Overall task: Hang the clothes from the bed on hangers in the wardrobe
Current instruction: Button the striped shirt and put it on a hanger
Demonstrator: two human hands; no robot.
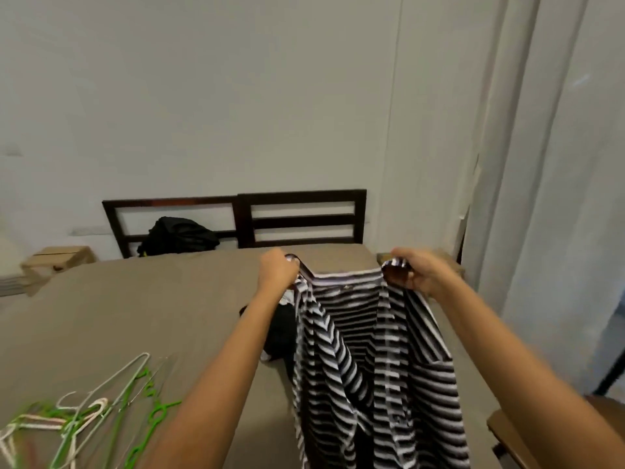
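Here both outstretched hands, left hand point(278, 270) and right hand point(416, 272), grip the striped shirt point(368, 350) with curled fingers.

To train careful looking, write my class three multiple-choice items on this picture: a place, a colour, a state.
1. Where do the clothes hangers lie? A on the bed, lower left; B on the floor; C on a rail.
2. What colours is the held shirt? A plain green; B black and white stripes; C red checks.
3. How is the shirt held? A flat, untouched; B one hand; C both hands, at its top.
Answers: 1 A, they lie on the bed; 2 B, stripes show throughout; 3 C, left hand and right hand each grip it.
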